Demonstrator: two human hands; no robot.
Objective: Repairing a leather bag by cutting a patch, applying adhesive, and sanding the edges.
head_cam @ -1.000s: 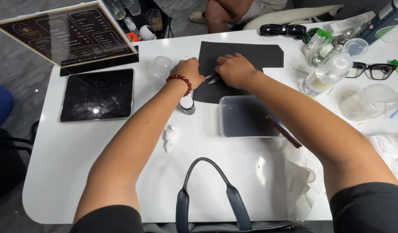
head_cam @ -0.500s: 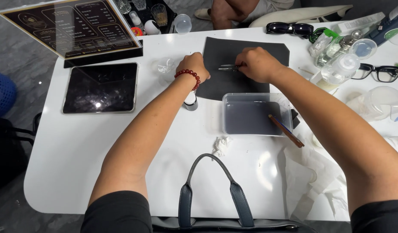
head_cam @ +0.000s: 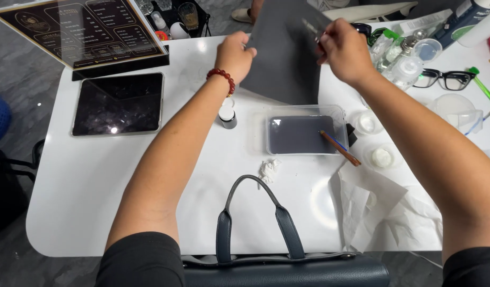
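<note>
Both hands hold a dark grey sheet (head_cam: 282, 53) lifted off the white tabletop (head_cam: 96, 175), tilted up toward the camera. The left hand (head_cam: 234, 53), with a red bead bracelet (head_cam: 221, 79) at the wrist, is closed on the sheet's left edge. The right hand (head_cam: 343, 50) is pinched on the sheet's upper right edge; a thin pale tool seems to lie under its fingers, but this detail is too small to confirm. The two hands are apart, one at each side of the sheet.

Positions relative to the clear plastic tray (head_cam: 306, 133):
- The sheet hangs directly beyond the tray, its lower edge just above the tray's far rim.
- A brown pencil (head_cam: 339, 148) rests across the tray's right end, its tip inside the tray.
- A small dark-capped bottle (head_cam: 227, 116) stands left of the tray, under the left wrist.
- A dark tablet (head_cam: 118, 103) lies well to the left, with a slanted menu stand (head_cam: 85, 32) beyond it.
- A crumpled tissue wad (head_cam: 268, 170) lies just in front of the tray.
- Two small round clear lids (head_cam: 382, 157) lie to the right.
- White paper towels (head_cam: 383, 207) lie in front and to the right.
- Black-framed glasses (head_cam: 447, 79) lie far right, beyond the tray.
- A dark blue handbag (head_cam: 287, 266) with looped handle sits at the near tabletop edge.
</note>
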